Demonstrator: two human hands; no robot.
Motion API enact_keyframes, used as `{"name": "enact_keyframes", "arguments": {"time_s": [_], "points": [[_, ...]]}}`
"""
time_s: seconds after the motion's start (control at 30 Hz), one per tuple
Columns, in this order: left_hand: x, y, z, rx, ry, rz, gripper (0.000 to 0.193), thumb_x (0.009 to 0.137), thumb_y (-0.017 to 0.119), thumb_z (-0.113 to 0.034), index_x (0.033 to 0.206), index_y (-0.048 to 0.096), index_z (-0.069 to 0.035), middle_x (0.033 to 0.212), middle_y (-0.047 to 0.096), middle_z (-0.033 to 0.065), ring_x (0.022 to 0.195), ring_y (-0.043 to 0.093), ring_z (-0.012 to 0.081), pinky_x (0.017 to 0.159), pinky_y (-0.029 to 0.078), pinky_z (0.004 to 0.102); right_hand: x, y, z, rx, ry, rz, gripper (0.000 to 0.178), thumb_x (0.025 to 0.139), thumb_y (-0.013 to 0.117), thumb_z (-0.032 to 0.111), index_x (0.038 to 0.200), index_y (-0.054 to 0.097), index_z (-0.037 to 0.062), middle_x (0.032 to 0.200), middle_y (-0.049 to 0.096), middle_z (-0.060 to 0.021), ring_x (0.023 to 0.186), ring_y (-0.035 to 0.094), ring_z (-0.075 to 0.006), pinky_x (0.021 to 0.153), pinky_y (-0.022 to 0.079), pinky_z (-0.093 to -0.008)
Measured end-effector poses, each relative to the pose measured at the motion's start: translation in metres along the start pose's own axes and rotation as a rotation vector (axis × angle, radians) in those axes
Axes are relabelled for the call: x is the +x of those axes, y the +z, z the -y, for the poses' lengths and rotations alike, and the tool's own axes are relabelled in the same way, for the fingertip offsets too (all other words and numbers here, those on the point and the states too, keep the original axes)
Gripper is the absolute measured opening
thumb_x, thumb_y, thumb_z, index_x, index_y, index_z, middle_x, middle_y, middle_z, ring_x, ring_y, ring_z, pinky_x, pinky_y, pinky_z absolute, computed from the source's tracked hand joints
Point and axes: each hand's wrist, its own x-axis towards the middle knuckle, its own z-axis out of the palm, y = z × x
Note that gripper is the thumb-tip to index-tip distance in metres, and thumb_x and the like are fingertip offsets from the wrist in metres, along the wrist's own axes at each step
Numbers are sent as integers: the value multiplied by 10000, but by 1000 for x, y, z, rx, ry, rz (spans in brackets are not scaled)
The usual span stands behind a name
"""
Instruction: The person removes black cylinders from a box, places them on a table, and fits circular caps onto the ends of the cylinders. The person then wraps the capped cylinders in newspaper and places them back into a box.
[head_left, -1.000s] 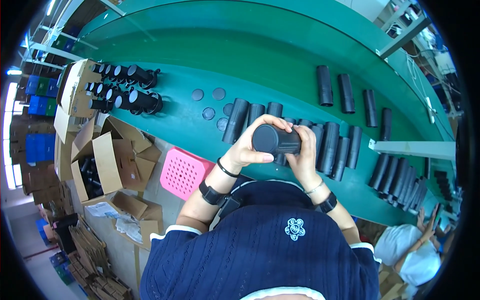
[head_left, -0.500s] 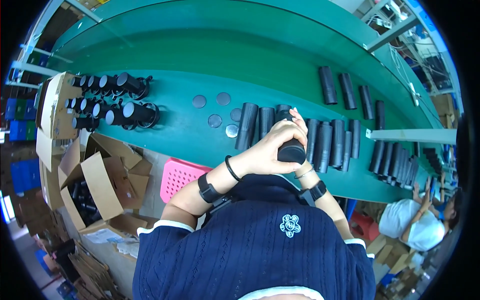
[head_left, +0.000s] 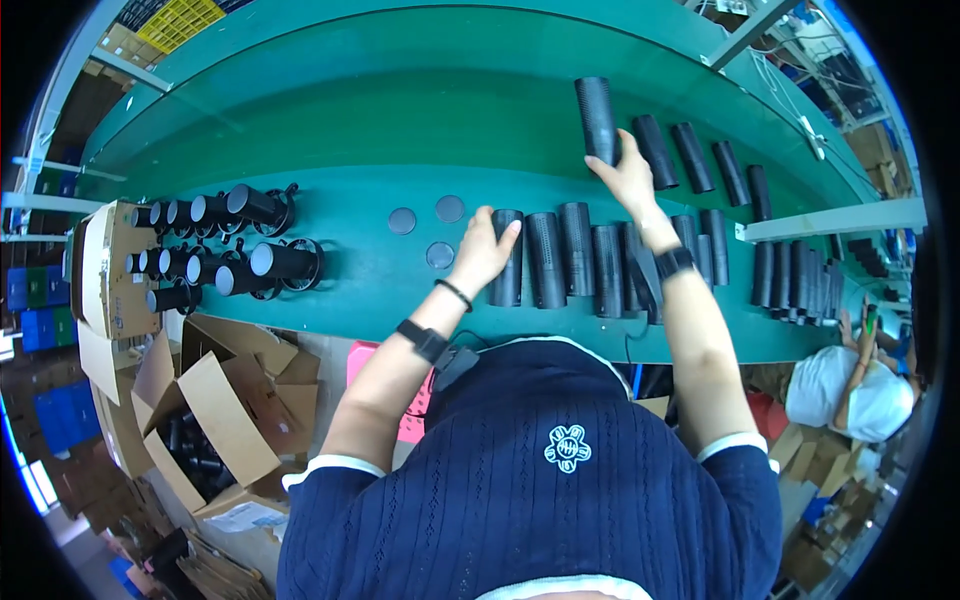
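My right hand reaches out to the far part of the green bench. Its thumb and fingers are closed round the near end of a black ribbed tube, just left of a row of similar tubes. My left hand is lower down with thumb and fingers apart. It hovers between flat dark discs and the leftmost black tube of the front row, the thumb overlapping that tube's edge. Contact there is unclear. The hand covers part of the disc area.
Black cylinders with ring-shaped bases lie at the left, beside a cardboard box. An open carton holding black parts is below. A metal post crosses the right side. Another person sits at far right.
Both hands were together on a black tube near my chest. They have parted: the right has carried a tube to the far side, while the left has moved left towards the discs.
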Motion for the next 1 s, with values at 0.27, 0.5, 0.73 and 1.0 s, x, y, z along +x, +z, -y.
{"name": "enact_keyframes", "arguments": {"time_s": [0.27, 0.5, 0.73, 1.0], "points": [[2, 12, 6, -21, -44, 195, 803, 713, 804, -216, 1297, 347, 91, 1113, 584, 250, 1036, 603, 339, 884, 495, 400, 53, 61, -40, -328, 267, 286, 770, 770, 720, 431, 1361, 400, 58, 1134, 638, -220, 1061, 615, -372, 912, 497, -447], [-38, -49, -10, -529, 106, 531, 667, 695, 737, 16, 1297, 455, -38, 1286, 434, 80, 1238, 447, 207, 1021, 384, 344, 1, 63, -43, 11, -174, 79, 485, 880, 662, 353, 1261, 545, 78, 861, 657, -57, 780, 627, -195, 725, 501, -321], [-48, -36, -12, -344, 306, 433, 685, 702, 761, -94, 1310, 445, -65, 1361, 425, 155, 1326, 365, 318, 1097, 296, 408, -118, 30, 33, 1096, 191, 943, 233, 929, 610, 163, 1122, 673, 51, 841, 628, 26, 677, 550, -35, 593, 435, -173], [-62, -17, -19, -444, 305, 360, 636, 710, 801, -189, 1195, 429, -14, 1169, 463, 186, 1145, 489, 336, 891, 445, 408, -141, 22, 31, 948, 23, 755, 391, 831, 699, 89, 1214, 618, 76, 993, 554, 15, 847, 518, -69, 664, 438, -194]]}}
